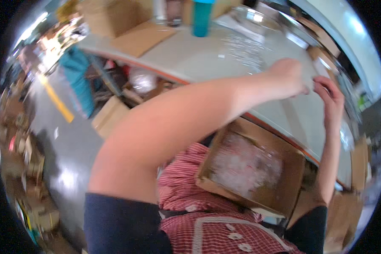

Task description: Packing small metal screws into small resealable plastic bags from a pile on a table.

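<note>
Both my hands are raised over the far right part of the grey worktable (194, 59), close together with a small gap between them. My left hand (287, 78) reaches across from the left, its back toward me and its fingers curled in. Facing it, my right hand (331, 94) has thumb and fingers bent into a pinch. Blur and size hide whatever either hand may hold. Small clear pieces (246, 51) lie scattered on the tabletop beyond my left hand. Below my hands, against the table edge, an open cardboard box (293, 182) holds many small clear plastic pieces (245, 167).
A teal bottle (202, 19) stands at the back of the table beside a cardboard carton (114, 19). A clear round container (252, 19) is at the far right. Under the table sits a teal sack (77, 80). Cartons (34, 165) line the floor at left.
</note>
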Tool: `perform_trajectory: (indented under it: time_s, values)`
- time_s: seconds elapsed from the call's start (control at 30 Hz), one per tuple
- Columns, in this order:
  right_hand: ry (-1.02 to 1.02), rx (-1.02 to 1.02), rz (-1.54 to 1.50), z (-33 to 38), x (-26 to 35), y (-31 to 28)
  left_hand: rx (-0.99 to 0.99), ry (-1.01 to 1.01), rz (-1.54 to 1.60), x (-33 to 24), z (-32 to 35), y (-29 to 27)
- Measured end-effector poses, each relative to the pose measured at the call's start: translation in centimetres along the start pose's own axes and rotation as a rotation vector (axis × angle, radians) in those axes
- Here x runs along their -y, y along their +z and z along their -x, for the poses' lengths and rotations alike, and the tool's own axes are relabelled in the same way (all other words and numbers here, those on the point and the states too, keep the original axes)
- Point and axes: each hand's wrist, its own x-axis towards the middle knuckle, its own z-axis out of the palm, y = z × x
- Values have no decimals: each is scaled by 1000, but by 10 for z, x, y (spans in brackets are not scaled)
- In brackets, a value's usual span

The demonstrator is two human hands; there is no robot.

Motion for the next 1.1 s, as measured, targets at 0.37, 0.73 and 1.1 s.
perform_trajectory:
  time_s: [0.37,0.73,1.1]
  values:
    - [-440,169,324,68,96,18,254,22,424,-12,99,22]
    - [-504,388,351,65,97,51,52,98,538,9,140,11]
    - [-177,315,-145,82,75,71,-19,33,481,28,157,27]
